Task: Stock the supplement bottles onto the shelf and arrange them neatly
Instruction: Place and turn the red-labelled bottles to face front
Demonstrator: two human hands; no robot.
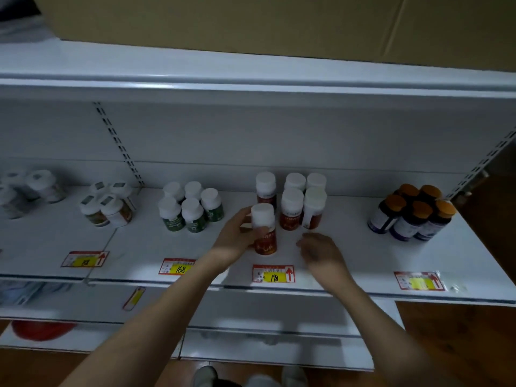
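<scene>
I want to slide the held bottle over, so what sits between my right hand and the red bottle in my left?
Nothing: in the head view, only bare white shelf separates the right hand from the red bottle held by the left hand.

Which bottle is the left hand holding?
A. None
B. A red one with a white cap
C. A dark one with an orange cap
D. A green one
B: the left hand grips the red bottle, white cap on top, in front of the other red ones.
</scene>
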